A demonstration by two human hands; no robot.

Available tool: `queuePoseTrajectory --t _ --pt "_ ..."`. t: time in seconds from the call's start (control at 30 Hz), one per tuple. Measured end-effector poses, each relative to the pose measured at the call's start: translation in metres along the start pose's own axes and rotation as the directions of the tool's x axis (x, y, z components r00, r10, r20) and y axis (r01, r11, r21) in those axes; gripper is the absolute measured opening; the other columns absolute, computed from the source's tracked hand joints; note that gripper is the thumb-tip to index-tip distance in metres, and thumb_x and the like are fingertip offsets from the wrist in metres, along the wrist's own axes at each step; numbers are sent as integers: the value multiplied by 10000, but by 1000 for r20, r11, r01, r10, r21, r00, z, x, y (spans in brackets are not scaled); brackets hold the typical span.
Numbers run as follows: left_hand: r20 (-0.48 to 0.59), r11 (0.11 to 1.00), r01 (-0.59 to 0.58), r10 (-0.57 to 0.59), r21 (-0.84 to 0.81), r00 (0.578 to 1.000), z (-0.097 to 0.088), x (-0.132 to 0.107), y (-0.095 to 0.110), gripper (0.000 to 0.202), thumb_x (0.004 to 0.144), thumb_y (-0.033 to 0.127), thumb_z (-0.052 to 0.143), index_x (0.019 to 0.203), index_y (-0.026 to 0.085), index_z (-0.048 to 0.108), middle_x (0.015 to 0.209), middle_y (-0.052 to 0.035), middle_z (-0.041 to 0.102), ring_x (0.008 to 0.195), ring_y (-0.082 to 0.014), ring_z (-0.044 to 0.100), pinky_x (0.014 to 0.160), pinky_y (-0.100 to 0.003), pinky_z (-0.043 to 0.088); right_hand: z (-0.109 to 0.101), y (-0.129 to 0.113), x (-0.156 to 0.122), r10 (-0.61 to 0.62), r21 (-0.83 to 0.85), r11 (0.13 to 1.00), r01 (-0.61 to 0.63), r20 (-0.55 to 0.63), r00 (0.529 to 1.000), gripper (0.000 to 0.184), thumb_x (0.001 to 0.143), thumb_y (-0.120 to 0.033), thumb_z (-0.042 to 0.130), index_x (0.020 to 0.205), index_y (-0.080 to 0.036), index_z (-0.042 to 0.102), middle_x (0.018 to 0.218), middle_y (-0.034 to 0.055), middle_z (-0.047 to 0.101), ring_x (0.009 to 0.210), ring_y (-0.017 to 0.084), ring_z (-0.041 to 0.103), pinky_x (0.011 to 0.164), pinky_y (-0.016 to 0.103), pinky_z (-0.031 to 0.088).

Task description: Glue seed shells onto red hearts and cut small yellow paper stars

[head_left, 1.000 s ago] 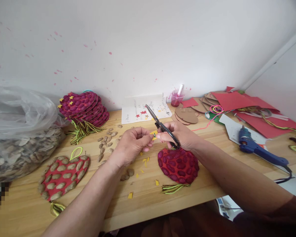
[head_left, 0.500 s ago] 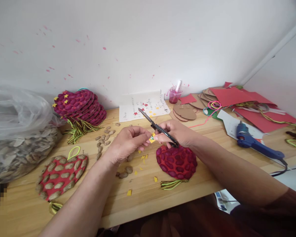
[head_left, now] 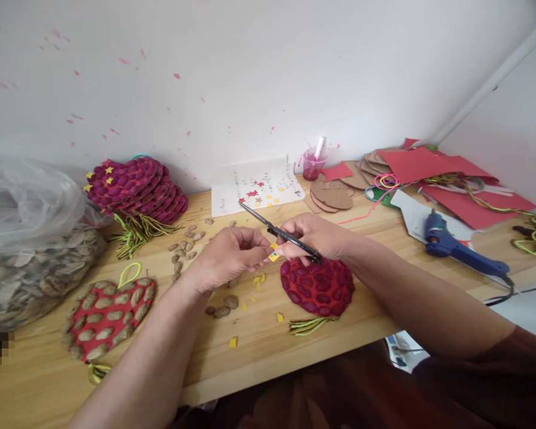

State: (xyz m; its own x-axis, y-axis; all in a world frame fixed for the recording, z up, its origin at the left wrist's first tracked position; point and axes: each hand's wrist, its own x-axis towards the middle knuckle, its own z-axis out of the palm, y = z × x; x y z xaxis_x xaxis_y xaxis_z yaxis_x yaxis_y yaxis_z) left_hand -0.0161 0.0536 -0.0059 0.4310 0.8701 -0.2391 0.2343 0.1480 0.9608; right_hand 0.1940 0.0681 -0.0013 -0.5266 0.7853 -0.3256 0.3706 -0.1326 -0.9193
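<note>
Scissors (head_left: 277,231) sit clamped in your right hand (head_left: 317,235), blades together; your left hand (head_left: 232,256) pinches a yellow paper scrap (head_left: 274,255) just above the red seed heart (head_left: 318,287). Yellow offcuts (head_left: 233,342) lie nearby; this heart carries no stars yet, unlike the stacked hearts (head_left: 134,185).

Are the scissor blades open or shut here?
Shut: the black-handled metal scissors in the right hand show both blades together as one thin line, no gap.
</note>
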Motion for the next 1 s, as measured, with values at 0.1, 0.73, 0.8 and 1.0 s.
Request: queuePoseTrajectory --t 0.1,0.73,0.8,1.0 --pt "23 1000 3 -3 19 1000 0 0 1 85 691 260 726 726 188 755 661 -65 702 530 -153 604 494 -240 472 -2 2 0 -16 -23 1000 17 40 999 121 690 -254 682 706 -172 594 514 -68 557 373 60 495 377 163 342" --pt "-235 950 -75 1 -303 972 -1 0 6 243 667 351 830 742 154 707 719 -65 716 627 -138 653 616 -242 528 -2 4 3 -85 218 970 105 -102 991 372 764 -512 720 747 -149 642 558 -54 553 373 49 483 370 170 349" --pt "-348 891 -181 28 -416 937 -1 0 9 274 657 360 843 749 153 689 727 -37 698 696 -149 679 667 -254 548 0 4 3 -72 225 968 108 -165 984 414 755 -558 711 732 -153 628 532 -59 527 366 58 487 355 170 344" --pt "-531 712 -415 69 -566 844 -2 0 10 271 683 332 839 795 155 667 853 -21 697 846 -144 683 786 -278 558 10 0 -2 -150 151 974 168 -127 980 386 764 -529 692 705 -169 567 536 -45 517 384 78 478 369 192 292"
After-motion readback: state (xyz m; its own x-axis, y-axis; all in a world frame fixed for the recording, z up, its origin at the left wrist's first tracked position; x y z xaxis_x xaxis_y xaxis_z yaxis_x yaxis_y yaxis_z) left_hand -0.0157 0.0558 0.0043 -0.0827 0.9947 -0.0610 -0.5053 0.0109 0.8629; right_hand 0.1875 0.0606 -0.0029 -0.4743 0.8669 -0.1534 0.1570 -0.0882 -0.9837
